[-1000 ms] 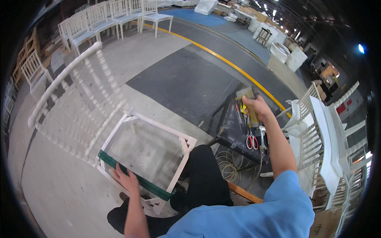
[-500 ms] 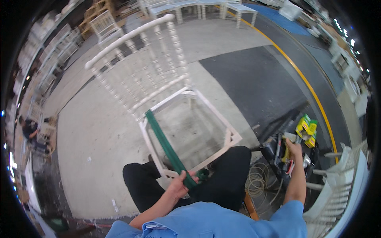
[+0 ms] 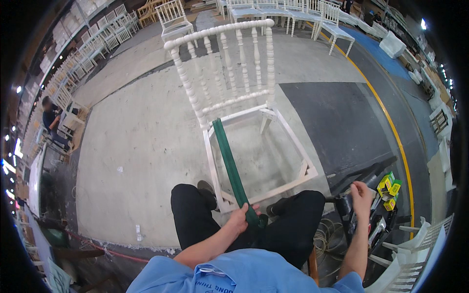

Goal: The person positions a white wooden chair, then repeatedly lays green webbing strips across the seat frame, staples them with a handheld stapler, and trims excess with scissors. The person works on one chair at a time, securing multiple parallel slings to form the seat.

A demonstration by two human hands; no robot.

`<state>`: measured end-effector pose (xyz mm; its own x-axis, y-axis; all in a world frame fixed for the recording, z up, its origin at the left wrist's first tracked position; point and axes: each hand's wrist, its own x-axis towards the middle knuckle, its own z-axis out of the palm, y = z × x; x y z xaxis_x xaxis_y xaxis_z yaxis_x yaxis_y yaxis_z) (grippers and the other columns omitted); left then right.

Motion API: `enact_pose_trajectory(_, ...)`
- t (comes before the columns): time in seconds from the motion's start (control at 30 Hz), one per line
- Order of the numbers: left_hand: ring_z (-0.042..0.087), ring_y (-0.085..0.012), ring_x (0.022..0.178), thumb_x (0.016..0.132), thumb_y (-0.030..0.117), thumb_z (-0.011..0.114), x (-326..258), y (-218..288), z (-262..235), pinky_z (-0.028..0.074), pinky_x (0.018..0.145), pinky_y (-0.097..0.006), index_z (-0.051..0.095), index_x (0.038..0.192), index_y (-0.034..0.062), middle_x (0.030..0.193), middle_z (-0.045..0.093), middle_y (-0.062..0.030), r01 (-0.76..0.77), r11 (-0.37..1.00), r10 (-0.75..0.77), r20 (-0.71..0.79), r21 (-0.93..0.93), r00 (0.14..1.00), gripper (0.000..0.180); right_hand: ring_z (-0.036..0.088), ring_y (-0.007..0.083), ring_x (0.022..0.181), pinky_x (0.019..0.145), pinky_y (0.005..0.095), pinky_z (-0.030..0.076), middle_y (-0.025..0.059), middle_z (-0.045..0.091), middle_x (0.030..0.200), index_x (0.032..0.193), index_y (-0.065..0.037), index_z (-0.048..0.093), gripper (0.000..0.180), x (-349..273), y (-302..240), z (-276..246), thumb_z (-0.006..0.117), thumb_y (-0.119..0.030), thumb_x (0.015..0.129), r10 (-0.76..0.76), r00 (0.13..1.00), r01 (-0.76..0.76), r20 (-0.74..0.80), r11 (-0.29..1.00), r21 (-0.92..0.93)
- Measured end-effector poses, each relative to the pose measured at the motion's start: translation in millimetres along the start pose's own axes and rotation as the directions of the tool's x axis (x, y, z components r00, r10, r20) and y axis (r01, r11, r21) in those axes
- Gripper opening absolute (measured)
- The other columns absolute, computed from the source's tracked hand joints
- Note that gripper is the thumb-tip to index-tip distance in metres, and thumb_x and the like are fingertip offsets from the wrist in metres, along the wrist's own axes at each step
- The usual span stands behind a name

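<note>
A white chair frame (image 3: 211, 161) with a turned-spindle back stands before my knees, its seat an open square. A green webbing strap (image 3: 228, 158) runs along the left part of that opening, from the back rail to the front rail. My left hand (image 3: 240, 218) is closed round the strap at the front rail, where the loose end bunches between my thighs. Off to the right, my right hand (image 3: 361, 198) hangs beside a dark holder of tools (image 3: 346, 207). Its fingers are curled together, and whatever they hold is too small or hidden to make out.
Yellow-green boxes (image 3: 389, 188) sit by the tools, and a coil of clear hose (image 3: 327, 234) lies below them. White chairs stand at the right edge (image 3: 413, 249) and along the back (image 3: 337, 29). Another person (image 3: 53, 119) sits far left.
My right hand has lifted off the tools and come slightly left. My left hand stays on the strap. The view has shifted, so the chair appears farther right.
</note>
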<state>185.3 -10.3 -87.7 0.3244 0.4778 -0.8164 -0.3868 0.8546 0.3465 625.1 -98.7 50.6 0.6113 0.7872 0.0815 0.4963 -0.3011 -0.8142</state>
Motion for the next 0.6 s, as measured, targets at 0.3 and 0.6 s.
enact_pose_trajectory(0.3,0.071,-0.0366,0.114,0.117,0.037,0.04,47.6,13.3,-14.7,0.058,0.1,-0.053,0.053,0.14,0.0012,0.135,0.07,-0.0154,-0.127,0.992,0.128,0.173,-0.021,0.977,0.045,0.068,0.0149,0.086,0.076,0.0313,0.056,0.0045,0.073,0.097,0.12,-0.003,0.073,0.028,-33.5,-57.3,262.2,0.064,-0.027,0.107,0.184,0.573,-0.217,0.799,0.974,-0.069)
enact_pose_trajectory(0.6,0.077,-0.03,0.096,0.115,0.04,0.048,39.1,-18.5,-41.3,0.061,0.082,-0.042,0.064,0.131,0.0062,0.114,0.077,-0.0116,0.02,0.992,-0.032,0.102,0.121,0.994,0.041,0.066,0.0157,0.076,0.065,0.0383,0.056,0.0033,0.074,0.095,0.109,-0.006,0.074,0.035,-94.1,-49.3,375.1,0.068,-0.041,0.106,0.443,0.155,-0.624,0.883,0.737,-0.26)
